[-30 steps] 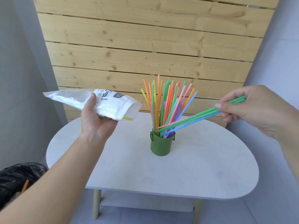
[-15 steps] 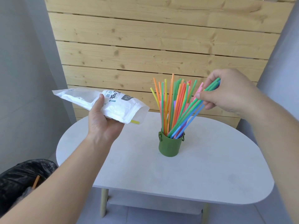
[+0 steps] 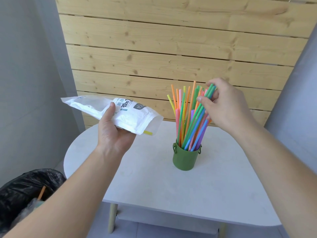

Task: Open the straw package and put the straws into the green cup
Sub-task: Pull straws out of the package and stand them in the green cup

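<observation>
A green cup (image 3: 186, 158) stands on the white table (image 3: 147, 182), right of centre, full of colourful straws (image 3: 184, 109) that fan upward. My right hand (image 3: 226, 105) is above the cup, fingers pinched on the tops of a small bunch of green and blue straws (image 3: 197, 124) whose lower ends sit inside the cup. My left hand (image 3: 113, 133) holds the white straw package (image 3: 120, 112) level, left of the cup and above the table's left end. One yellow straw tip (image 3: 148, 133) shows at the package's right end.
A bin lined with a black bag (image 3: 25, 189) sits on the floor at lower left, an orange straw inside it. A wooden slat wall (image 3: 171, 48) rises just behind the table. Grey walls close in on both sides.
My right hand swung the held bunch of straws from nearly flat on the right to almost upright in the cup. The left hand and package stayed as they were.
</observation>
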The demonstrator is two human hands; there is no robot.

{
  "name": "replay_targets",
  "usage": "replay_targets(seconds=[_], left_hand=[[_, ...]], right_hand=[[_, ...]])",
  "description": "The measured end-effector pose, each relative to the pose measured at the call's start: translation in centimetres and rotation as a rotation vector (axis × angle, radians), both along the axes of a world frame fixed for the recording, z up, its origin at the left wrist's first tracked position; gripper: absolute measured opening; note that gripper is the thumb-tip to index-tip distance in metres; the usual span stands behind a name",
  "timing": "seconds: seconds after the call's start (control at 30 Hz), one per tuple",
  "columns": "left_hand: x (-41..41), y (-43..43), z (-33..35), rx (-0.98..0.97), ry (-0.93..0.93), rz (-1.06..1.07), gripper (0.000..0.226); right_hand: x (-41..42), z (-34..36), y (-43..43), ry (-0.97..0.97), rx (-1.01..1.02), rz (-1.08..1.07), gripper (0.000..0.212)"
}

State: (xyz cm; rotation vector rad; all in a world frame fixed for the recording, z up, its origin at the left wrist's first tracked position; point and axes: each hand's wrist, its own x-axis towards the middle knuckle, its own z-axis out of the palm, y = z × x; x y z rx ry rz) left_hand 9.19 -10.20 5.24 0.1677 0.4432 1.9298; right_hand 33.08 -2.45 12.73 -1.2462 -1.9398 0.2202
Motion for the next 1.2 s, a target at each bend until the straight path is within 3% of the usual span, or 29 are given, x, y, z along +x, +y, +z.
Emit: replay_targets(seconds=[0.2, 0.47, 0.7, 0.87, 0.97, 1.07, 1.2], left_hand=[[0.0, 0.1, 0.0, 0.009, -0.007, 0.0, 0.031], [0.2, 0.1, 0.0, -0.013, 0.0, 0.005, 0.028], [0.5, 0.1, 0.0, -0.019, 0.006, -0.001, 0.028], [0.4, -0.1, 0.3, -0.02, 0.005, 0.004, 0.027], [0.4, -0.2, 0.5, -0.014, 0.001, 0.004, 0.032], [0.4, -0.3, 0.7, 0.005, -0.003, -0.007, 0.035], [0.8, -0.2, 0.9, 0.016, -0.002, -0.026, 0.033]], right_hand=[[-0.2, -1.4, 0.3, -0.089, 0.004, 0.07, 0.043], [0.1, -1.9, 0.0, -0.051, 0.001, 0.101, 0.067], [-0.1, -1.7, 0.1, 0.007, -0.014, 0.132, 0.059], [0.2, -1.2, -0.3, 0.03, 0.042, 0.102, 0.072], [0.3, -0.4, -2.1, 0.098, 0.218, 0.012, 0.054], [-0.2, -0.8, -4.7, 0.19, 0.308, 0.12, 0.02], [-1.6, -3.3, -6.9, 0.208, -0.126, 0.454, 0.023]])
